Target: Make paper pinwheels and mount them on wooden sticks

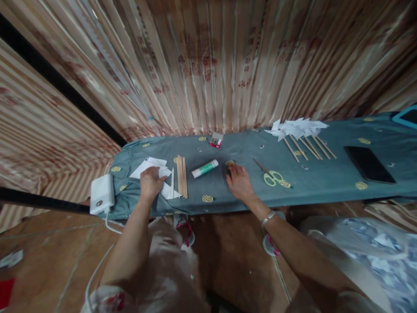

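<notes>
in the head view, the person's left hand [151,182] is on the white paper pieces [138,169] near the left end of the cloth-covered bench [319,178], fingers bent down onto them; the picture is soft there, so one cannot tell whether they pinch a sheet. just right of the papers lie a thin white rod [172,183] and a row of wooden sticks [182,177], then a glue stick [205,168]. the right hand [240,182] rests palm down on the cloth between the glue stick and the scissors [273,178], its fingers loosely bent and the thumb apart. a small red box [215,140] sits farther back, and white paper shapes on sticks [298,129] lie at the bench's far edge.
</notes>
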Demonstrator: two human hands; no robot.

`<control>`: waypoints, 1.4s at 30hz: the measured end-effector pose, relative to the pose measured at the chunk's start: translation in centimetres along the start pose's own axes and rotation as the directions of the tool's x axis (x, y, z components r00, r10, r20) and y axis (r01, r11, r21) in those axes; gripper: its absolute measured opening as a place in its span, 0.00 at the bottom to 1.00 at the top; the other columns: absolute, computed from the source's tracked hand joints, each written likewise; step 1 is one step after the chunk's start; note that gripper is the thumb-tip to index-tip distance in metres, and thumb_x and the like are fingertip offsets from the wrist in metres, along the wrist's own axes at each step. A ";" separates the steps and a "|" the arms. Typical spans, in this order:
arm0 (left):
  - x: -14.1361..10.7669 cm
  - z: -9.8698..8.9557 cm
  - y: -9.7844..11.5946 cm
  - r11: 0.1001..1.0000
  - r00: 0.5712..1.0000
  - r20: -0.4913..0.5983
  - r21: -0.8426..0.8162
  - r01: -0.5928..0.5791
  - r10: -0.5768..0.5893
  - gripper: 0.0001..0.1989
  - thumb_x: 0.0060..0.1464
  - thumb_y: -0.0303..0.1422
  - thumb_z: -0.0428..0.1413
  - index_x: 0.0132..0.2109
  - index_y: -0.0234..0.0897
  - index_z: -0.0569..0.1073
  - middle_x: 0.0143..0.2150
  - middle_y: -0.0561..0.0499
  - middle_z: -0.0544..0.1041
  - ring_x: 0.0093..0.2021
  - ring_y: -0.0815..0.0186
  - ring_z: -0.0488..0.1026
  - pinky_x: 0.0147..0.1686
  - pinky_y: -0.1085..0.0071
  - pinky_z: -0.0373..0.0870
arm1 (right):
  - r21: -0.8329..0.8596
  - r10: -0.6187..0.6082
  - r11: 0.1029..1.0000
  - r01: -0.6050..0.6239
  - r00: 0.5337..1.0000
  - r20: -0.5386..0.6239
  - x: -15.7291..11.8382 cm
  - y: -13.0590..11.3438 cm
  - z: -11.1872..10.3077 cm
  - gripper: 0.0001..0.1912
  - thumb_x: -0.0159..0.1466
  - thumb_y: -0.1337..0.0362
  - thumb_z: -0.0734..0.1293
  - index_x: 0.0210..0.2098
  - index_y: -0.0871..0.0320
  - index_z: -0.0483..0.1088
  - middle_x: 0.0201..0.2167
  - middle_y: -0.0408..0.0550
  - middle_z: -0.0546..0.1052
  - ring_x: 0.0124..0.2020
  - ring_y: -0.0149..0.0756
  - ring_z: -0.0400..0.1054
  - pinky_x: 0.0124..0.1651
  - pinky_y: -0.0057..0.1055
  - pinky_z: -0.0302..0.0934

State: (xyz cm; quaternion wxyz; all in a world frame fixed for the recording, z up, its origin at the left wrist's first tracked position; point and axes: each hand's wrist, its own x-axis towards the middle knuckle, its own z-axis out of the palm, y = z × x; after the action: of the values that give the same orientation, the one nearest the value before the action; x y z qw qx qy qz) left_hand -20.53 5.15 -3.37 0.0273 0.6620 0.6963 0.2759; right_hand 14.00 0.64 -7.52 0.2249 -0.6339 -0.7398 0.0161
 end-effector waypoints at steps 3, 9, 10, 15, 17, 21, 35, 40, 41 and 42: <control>-0.1 0.0 -0.8 0.996 0.995 0.036 0.001 0.091 -0.091 0.19 0.44 0.38 0.61 0.44 0.32 0.77 0.51 0.38 0.78 0.52 0.49 0.74 0.54 0.57 0.68 | 0.009 -0.013 1.000 0.013 1.000 -0.014 0.0 0.0 -0.1 0.18 0.67 0.66 0.58 0.53 0.68 0.68 0.57 0.62 0.70 0.53 0.50 0.62 0.55 0.44 0.57; -0.1 -0.5 -1.2 0.986 0.986 0.029 -0.008 0.167 -0.167 0.19 0.45 0.39 0.60 0.43 0.33 0.78 0.48 0.39 0.79 0.47 0.52 0.76 0.50 0.59 0.71 | 0.017 -0.003 1.000 0.003 1.000 -0.020 -0.1 -0.1 -0.1 0.19 0.67 0.66 0.58 0.53 0.68 0.69 0.57 0.62 0.71 0.54 0.51 0.62 0.55 0.44 0.57; -0.2 -0.6 -1.2 0.987 0.986 0.027 -0.002 0.163 -0.163 0.18 0.45 0.39 0.60 0.42 0.33 0.78 0.49 0.39 0.79 0.48 0.51 0.76 0.50 0.59 0.71 | 0.021 0.000 1.000 0.000 1.000 -0.023 -0.1 -0.2 -0.1 0.19 0.67 0.66 0.58 0.53 0.68 0.69 0.57 0.62 0.71 0.54 0.51 0.62 0.55 0.45 0.57; -0.4 -1.0 -1.3 0.989 0.989 0.034 -0.008 0.147 -0.147 0.16 0.48 0.40 0.56 0.39 0.34 0.79 0.46 0.41 0.81 0.44 0.54 0.78 0.47 0.64 0.73 | 0.039 0.005 0.999 -0.004 0.999 -0.038 -0.1 -0.1 0.0 0.18 0.67 0.66 0.58 0.53 0.67 0.69 0.57 0.62 0.71 0.54 0.51 0.62 0.55 0.45 0.57; -0.4 -1.2 -1.2 0.990 0.990 0.034 -0.005 0.140 -0.140 0.17 0.51 0.41 0.53 0.39 0.34 0.79 0.44 0.42 0.82 0.44 0.55 0.79 0.45 0.66 0.73 | 0.040 0.000 0.999 0.001 0.999 -0.037 -0.1 0.0 0.0 0.18 0.67 0.66 0.58 0.52 0.68 0.69 0.57 0.62 0.71 0.54 0.51 0.62 0.55 0.45 0.57; -0.5 -1.4 -0.9 0.991 0.992 0.020 0.049 0.125 -0.126 0.18 0.54 0.40 0.49 0.40 0.34 0.80 0.43 0.40 0.83 0.45 0.52 0.78 0.44 0.64 0.72 | 0.042 -0.006 0.999 0.008 0.999 -0.046 -0.1 0.1 0.1 0.18 0.67 0.66 0.58 0.52 0.68 0.69 0.56 0.63 0.72 0.54 0.51 0.62 0.55 0.46 0.58; 0.0 -1.7 0.5 0.972 0.991 -0.090 0.204 0.118 -0.102 0.17 0.53 0.38 0.48 0.35 0.36 0.80 0.38 0.42 0.83 0.39 0.52 0.78 0.36 0.66 0.68 | 0.091 -0.008 0.996 0.014 0.998 -0.066 -0.2 0.2 0.2 0.17 0.66 0.66 0.58 0.51 0.68 0.69 0.55 0.64 0.72 0.52 0.50 0.64 0.56 0.45 0.59; 0.2 -1.8 0.4 0.979 0.985 -0.057 0.112 0.169 -0.163 0.15 0.51 0.37 0.52 0.35 0.34 0.80 0.39 0.41 0.83 0.40 0.53 0.79 0.40 0.64 0.70 | 0.096 -0.018 0.995 0.026 0.996 -0.086 -0.3 0.3 0.2 0.17 0.66 0.67 0.59 0.51 0.68 0.69 0.55 0.63 0.72 0.52 0.50 0.64 0.57 0.44 0.59; 0.2 -1.8 0.5 0.980 0.985 -0.048 0.105 0.169 -0.164 0.15 0.51 0.37 0.52 0.35 0.33 0.80 0.39 0.40 0.83 0.40 0.53 0.79 0.40 0.64 0.70 | 0.099 -0.020 0.995 0.029 0.996 -0.090 -0.3 0.3 0.2 0.17 0.66 0.66 0.59 0.51 0.68 0.69 0.54 0.63 0.72 0.52 0.50 0.64 0.56 0.44 0.59; 0.1 -1.8 0.5 0.981 0.986 -0.041 0.101 0.167 -0.164 0.15 0.51 0.38 0.52 0.35 0.33 0.81 0.38 0.40 0.83 0.39 0.53 0.79 0.40 0.64 0.70 | 0.104 -0.020 0.994 0.030 0.995 -0.093 -0.3 0.3 0.2 0.17 0.66 0.67 0.59 0.51 0.68 0.69 0.54 0.63 0.72 0.52 0.50 0.64 0.56 0.45 0.59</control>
State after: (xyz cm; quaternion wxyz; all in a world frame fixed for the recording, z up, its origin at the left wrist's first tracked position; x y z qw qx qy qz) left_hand -20.85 4.60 -1.56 0.0043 0.5977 0.7628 0.2467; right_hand 14.21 0.46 -7.90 0.2918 -0.6119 -0.7348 0.0231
